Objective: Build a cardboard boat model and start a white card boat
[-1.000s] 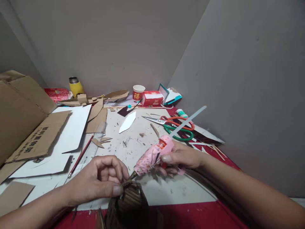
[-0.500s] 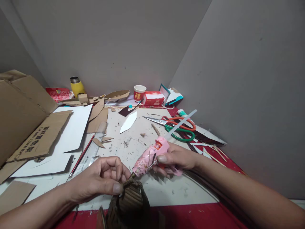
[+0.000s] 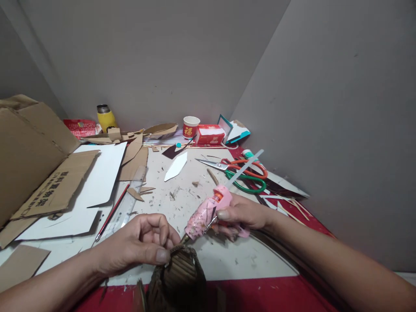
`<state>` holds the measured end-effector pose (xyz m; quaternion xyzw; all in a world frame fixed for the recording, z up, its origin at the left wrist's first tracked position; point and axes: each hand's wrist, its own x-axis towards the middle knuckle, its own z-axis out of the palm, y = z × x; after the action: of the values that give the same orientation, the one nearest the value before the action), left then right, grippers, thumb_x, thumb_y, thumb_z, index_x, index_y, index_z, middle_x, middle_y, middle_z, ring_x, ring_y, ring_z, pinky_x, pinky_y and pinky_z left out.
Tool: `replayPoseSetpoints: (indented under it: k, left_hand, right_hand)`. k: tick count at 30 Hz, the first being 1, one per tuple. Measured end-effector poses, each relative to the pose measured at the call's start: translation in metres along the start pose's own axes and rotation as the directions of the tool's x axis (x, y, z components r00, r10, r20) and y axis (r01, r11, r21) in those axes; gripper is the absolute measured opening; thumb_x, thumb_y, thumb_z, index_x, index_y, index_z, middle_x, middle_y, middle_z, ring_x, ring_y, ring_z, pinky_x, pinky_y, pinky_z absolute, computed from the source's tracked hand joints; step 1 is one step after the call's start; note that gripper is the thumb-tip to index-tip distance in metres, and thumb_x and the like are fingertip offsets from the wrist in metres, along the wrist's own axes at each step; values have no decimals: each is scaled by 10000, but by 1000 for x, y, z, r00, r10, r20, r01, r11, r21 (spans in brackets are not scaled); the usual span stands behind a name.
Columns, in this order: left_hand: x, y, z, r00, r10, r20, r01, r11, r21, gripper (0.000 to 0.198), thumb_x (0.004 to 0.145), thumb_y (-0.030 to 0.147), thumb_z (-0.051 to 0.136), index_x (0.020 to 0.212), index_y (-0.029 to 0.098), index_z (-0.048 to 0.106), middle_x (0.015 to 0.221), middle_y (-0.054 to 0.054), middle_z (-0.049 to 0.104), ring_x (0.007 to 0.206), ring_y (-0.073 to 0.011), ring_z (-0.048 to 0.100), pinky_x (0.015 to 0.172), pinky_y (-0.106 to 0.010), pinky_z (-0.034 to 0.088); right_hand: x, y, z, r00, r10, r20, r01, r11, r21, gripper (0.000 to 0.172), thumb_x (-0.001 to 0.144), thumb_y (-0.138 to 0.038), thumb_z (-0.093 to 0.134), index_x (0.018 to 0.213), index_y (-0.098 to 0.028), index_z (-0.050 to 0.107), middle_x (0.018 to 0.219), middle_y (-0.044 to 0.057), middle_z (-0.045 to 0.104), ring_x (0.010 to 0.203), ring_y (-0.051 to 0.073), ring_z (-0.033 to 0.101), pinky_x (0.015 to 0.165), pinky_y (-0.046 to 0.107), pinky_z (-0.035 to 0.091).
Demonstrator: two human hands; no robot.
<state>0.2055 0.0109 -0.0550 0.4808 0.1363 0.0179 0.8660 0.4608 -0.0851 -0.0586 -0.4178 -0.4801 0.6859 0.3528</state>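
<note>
A pink glue gun (image 3: 201, 216) is gripped in my right hand (image 3: 242, 212), with a pale glue stick (image 3: 244, 168) poking out of its back end. Its metal nozzle points down and left at the rim of a dark brown, ridged hollow piece (image 3: 182, 273) near the table's front edge. That rim is pinched between the thumb and fingers of my left hand (image 3: 146, 240). The nozzle tip is at or very close to the rim; whether it touches, I cannot tell. The lower part of the brown piece runs out of view.
Scissors with orange and green handles (image 3: 245, 187) lie beyond my right hand. Cardboard (image 3: 55, 190) and white sheets crowd the left, beside a red pencil (image 3: 112, 212). At the back stand a yellow bottle (image 3: 105, 120), a paper cup (image 3: 191, 126) and a red box (image 3: 210, 134).
The glue gun has shifted slightly right along the brown piece's rim, and its glue stick is tipped a little lower. My left hand keeps its pinch.
</note>
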Motion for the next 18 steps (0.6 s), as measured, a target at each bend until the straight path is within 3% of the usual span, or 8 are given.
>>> replayPoseSetpoints:
  k: [11, 18]
  left_hand:
    - [0, -1, 0, 999, 36, 20, -36, 999, -7, 294, 668, 270, 773, 698, 145, 509, 814, -26, 577, 723, -107, 458, 647, -225, 315]
    - [0, -1, 0, 1000, 14, 16, -14, 1000, 20, 304, 673, 300, 768, 695, 156, 501, 855, -37, 592, 750, -121, 468, 668, -241, 322]
  right_hand:
    - [0, 2, 0, 999, -40, 18, 40, 999, 27, 472, 776, -520, 617, 861, -56, 633, 413, -61, 476, 259, 31, 301, 240, 139, 210]
    - [1, 7, -1, 991, -123, 52, 115, 984, 138, 381, 792, -488, 616, 752, -111, 578, 357, -98, 404, 266, 42, 290, 294, 166, 325]
